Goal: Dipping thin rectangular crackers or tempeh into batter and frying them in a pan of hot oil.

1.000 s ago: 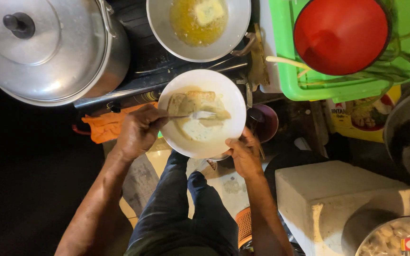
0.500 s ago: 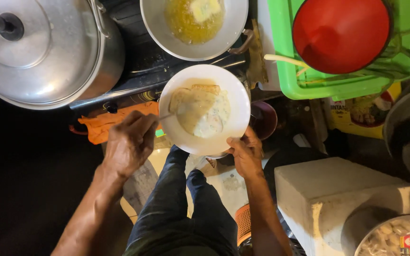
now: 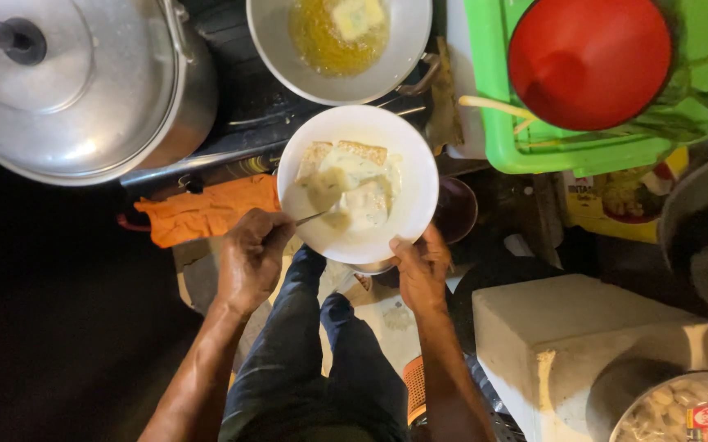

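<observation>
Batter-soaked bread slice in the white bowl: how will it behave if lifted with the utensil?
The bread slice looks coated in pale batter, so probably floppy and liable to sag or tear. Wet coating suggests it is slippery on the metal utensil in the left hand. The round white bowl, gripped at its rim by the right hand, may tip if pushed.

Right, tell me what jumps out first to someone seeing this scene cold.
At centre, the white bowl of pale batter with bread slices, held at its near rim by the right hand while the left hand works a spoon in it. Top right, a bright red lid sits in a green basket. Top left looms a big lidded metal pot.
</observation>
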